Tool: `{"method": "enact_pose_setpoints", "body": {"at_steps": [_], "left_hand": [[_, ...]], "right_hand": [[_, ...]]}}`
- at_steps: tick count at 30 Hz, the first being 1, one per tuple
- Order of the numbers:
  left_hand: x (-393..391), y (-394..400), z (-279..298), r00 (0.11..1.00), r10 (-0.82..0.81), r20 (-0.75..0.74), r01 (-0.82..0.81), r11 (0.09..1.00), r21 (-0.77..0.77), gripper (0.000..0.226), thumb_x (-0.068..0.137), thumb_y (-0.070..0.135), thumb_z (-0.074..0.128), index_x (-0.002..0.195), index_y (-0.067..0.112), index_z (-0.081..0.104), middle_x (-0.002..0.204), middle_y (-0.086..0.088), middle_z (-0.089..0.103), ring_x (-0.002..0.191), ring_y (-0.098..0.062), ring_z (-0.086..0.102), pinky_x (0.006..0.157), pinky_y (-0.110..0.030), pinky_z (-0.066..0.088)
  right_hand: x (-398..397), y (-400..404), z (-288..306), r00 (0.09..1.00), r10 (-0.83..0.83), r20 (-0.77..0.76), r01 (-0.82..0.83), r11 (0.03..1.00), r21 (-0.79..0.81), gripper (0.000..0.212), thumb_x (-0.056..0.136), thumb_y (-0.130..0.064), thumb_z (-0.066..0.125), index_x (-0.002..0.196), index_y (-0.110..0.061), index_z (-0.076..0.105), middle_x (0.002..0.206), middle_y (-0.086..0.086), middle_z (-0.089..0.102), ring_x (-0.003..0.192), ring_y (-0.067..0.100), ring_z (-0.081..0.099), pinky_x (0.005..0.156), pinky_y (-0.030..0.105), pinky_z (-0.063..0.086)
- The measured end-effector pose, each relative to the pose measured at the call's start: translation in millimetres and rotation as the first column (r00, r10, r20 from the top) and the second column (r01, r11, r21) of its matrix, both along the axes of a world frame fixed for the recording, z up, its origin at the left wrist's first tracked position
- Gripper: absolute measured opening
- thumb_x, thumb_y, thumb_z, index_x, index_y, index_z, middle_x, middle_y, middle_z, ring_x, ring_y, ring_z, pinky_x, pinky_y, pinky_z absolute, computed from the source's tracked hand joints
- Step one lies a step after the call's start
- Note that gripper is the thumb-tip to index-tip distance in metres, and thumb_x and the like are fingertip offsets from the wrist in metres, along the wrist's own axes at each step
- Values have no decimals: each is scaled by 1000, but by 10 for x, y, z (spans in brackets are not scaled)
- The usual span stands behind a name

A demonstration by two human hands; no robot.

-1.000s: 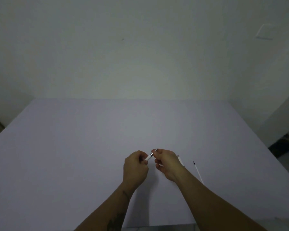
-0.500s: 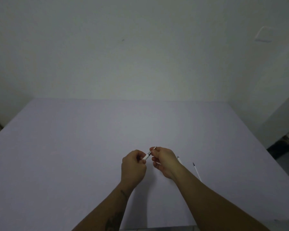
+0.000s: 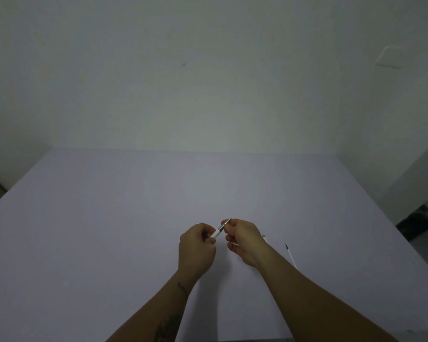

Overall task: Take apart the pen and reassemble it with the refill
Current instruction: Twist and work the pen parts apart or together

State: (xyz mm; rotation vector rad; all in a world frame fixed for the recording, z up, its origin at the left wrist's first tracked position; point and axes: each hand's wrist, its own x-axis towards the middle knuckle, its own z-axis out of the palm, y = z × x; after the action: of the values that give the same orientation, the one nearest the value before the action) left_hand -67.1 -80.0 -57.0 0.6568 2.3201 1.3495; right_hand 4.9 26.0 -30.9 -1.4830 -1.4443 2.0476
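A white pen barrel [image 3: 216,234] with a grey metal tip [image 3: 224,224] slants up to the right between my hands, above the table. My left hand [image 3: 195,248] is closed around the barrel's lower end. My right hand [image 3: 245,239] pinches the tip end with thumb and forefinger. A thin white refill [image 3: 290,255] with a dark point lies on the table to the right of my right wrist. A small white pen part [image 3: 264,237] peeks out from behind my right hand; most of it is hidden.
The pale lilac table [image 3: 109,230] spreads wide and meets a bare wall at the back. Its right edge drops to a floor with dark objects [image 3: 423,218]. The front edge runs just below my forearms.
Both hands have drifted slightly up and left with the pen. The grip looks the same; the tip end shows a little more between the hands.
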Motion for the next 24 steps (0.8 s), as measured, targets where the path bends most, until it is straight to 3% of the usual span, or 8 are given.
{"method": "enact_pose_setpoints", "body": {"at_steps": [4,6,10,16,19,24], "left_hand": [[0,-18,3,1000,10,3,-10,1000,-3,25,84,-2,63,84,23,65,77,5,64,74,-11,61,73,-26,53],[1,-22,-2,1000,11,4,-11,1000,-8,25,84,-2,64,85,23,65,77,5,64,74,-11,61,74,-27,55],[9,-31,-22,1000,5,5,-5,1000,-11,25,84,-2,63,84,23,65,76,5,64,74,-11,61,73,-29,56],[-7,-42,-15,1000,7,8,-7,1000,-8,23,84,-2,63,86,21,66,79,3,65,74,-11,61,73,-27,54],[-23,-56,-23,1000,11,5,-11,1000,-12,23,84,-1,64,85,22,66,79,3,65,75,-12,62,73,-29,55],[-19,-60,-31,1000,4,7,-4,1000,-2,28,83,-2,64,83,26,65,78,5,66,75,-11,63,74,-30,55]], "right_hand": [[28,-18,23,999,14,-34,-15,999,-32,24,97,-5,52,100,-14,74,97,10,65,82,20,58,68,30,54],[38,-29,22,999,14,-46,-17,998,-57,19,95,-6,57,104,-12,72,98,11,65,84,21,59,70,31,54],[17,-33,14,1000,-13,-3,13,999,-41,9,92,-10,63,94,-11,71,93,11,65,82,21,60,69,31,55],[9,-35,34,999,-8,-35,6,999,-53,23,96,-3,53,97,-13,74,93,11,65,81,20,59,69,30,56],[17,-49,2,999,20,-25,-22,998,-56,20,93,-6,60,107,-13,72,99,11,65,84,21,60,67,31,54],[14,-66,-26,1000,-5,-9,5,999,-33,11,92,-14,63,99,-11,72,97,10,65,84,21,60,67,30,53]]}}
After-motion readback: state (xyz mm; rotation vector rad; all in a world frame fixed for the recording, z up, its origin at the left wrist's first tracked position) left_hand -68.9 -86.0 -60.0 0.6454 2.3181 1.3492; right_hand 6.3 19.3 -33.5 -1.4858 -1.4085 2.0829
